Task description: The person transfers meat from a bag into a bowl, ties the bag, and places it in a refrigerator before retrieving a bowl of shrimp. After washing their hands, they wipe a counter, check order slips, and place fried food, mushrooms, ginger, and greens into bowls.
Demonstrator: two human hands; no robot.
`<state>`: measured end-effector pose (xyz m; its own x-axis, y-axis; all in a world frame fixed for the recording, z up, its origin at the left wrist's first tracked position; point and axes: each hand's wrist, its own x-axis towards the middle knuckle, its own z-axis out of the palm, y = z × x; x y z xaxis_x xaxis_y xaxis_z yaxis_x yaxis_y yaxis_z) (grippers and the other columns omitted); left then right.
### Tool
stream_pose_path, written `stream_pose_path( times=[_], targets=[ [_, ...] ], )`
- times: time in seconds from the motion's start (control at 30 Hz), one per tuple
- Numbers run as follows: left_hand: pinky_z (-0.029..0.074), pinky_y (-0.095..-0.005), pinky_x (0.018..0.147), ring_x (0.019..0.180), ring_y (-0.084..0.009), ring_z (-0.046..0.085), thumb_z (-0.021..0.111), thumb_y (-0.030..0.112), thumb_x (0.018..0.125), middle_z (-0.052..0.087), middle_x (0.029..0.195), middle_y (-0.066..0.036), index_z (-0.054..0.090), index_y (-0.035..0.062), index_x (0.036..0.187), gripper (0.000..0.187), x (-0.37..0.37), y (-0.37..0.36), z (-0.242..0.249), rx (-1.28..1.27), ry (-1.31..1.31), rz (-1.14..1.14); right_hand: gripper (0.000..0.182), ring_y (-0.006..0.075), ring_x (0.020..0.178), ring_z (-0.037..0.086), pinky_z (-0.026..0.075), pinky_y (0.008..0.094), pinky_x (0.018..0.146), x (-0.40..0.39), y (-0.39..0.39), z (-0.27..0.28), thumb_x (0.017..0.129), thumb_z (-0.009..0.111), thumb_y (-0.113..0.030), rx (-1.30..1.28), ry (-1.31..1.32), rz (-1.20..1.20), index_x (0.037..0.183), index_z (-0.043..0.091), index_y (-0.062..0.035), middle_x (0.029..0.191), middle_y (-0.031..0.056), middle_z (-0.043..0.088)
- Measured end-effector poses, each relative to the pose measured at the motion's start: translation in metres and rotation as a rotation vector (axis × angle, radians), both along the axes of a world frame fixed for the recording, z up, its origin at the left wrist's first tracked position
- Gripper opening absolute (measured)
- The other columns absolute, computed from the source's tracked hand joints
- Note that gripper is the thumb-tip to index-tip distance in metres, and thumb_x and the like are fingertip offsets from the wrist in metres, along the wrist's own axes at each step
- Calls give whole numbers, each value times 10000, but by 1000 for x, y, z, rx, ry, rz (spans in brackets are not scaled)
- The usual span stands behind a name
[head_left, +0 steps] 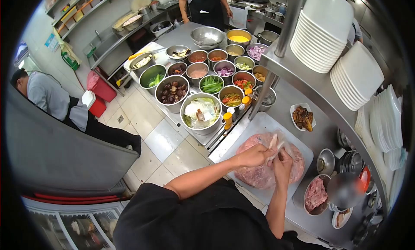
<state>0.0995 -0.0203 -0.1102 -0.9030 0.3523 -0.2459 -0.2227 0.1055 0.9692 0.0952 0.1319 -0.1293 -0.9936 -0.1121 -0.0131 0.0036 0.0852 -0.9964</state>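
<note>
A large clear plastic bag of raw meat (253, 172) lies on a white cutting board (259, 122). Its gathered top stands up between my two hands. My left hand (256, 155) is closed on the twisted plastic from the left side. Close beside it, my right hand (282, 162) pinches the same gathered plastic, fingers pressed together. Pink minced or cut meat shows through the bag below both hands. A metal pot of raw meat (316, 195) stands to the right of the board.
Metal bowls of cut vegetables, such as a mushroom bowl (172, 93), fill the counter ahead. Yellow-capped bottles (227, 120) stand at its edge. Stacked white dishes (322, 30) sit on an overhead shelf (294, 71). A bent-over person (52, 94) is at left; another person (205, 10) stands behind.
</note>
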Motion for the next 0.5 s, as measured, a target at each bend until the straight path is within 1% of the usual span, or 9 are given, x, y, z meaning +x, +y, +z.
stream_pose_path(
  times=[0.03, 0.07, 0.1, 0.13, 0.2, 0.3, 0.37, 0.43, 0.5],
  targets=[
    [292, -251, 410, 407, -91, 360, 387, 468, 937, 418, 486, -2, 578, 24, 641, 567, -3, -1, -2, -14, -71, -102, 114, 69, 578, 526, 404, 218, 506, -1, 1, -5, 807, 531, -3, -5, 0, -11, 842, 638, 16, 662, 30, 592],
    [292, -251, 410, 407, -91, 360, 387, 468, 937, 418, 486, -2, 578, 24, 641, 567, -7, -2, -5, -19, -69, -112, 113, 82, 575, 542, 422, 226, 495, -5, 2, -13, 820, 530, -17, -56, -95, -18, 863, 631, 9, 672, 38, 597],
    [280, -256, 397, 393, -92, 340, 398, 456, 935, 419, 485, -5, 583, 29, 659, 541, -11, -2, -6, 83, -197, -130, 113, 94, 571, 558, 441, 233, 485, -8, 2, -16, 834, 529, -32, -107, -189, -22, 884, 624, 2, 681, 46, 601],
    [267, -261, 383, 379, -93, 320, 408, 443, 932, 419, 484, -9, 588, 33, 677, 515, -13, -3, -7, 187, -326, -143, 113, 94, 571, 558, 441, 233, 485, -8, 3, -17, 834, 529, -32, -111, -187, -25, 884, 624, 2, 681, 46, 601],
    [245, -259, 371, 375, -86, 299, 425, 411, 928, 408, 482, -6, 588, 37, 696, 469, -17, -3, -3, 230, -379, -158, 124, 152, 582, 605, 510, 278, 493, -7, 4, -15, 854, 524, -52, -484, -330, 41, 946, 590, -3, 722, 66, 615],
    [210, -256, 354, 370, -74, 272, 448, 339, 916, 400, 490, -1, 583, 40, 720, 382, -23, -2, -6, 280, -469, -195, 133, 195, 586, 628, 533, 291, 472, -6, 11, -14, 857, 536, -81, -606, -413, 45, 972, 552, -16, 733, 106, 626],
    [197, -253, 348, 369, -69, 267, 453, 299, 908, 404, 499, 2, 577, 40, 726, 340, -28, -2, -10, 284, -505, -224, 117, 198, 607, 636, 548, 302, 494, -4, 11, -18, 853, 539, -80, -620, -413, 15, 951, 554, -18, 735, 106, 627],
    [181, -246, 341, 366, -63, 264, 458, 235, 881, 430, 527, 0, 577, 44, 749, 261, -32, 0, -11, 96, -458, -288, 101, 202, 627, 644, 563, 313, 517, -4, 11, -16, 849, 542, -79, -630, -406, -24, 931, 556, -20, 737, 106, 627],
    [183, -240, 341, 366, -59, 269, 457, 226, 874, 439, 538, 1, 576, 51, 748, 246, -34, -1, -13, 123, -505, -340, 65, 170, 583, 618, 515, 256, 453, -1, 11, -11, 840, 556, -78, -639, -417, -42, 885, 569, -31, 717, 89, 622]
  ],
)
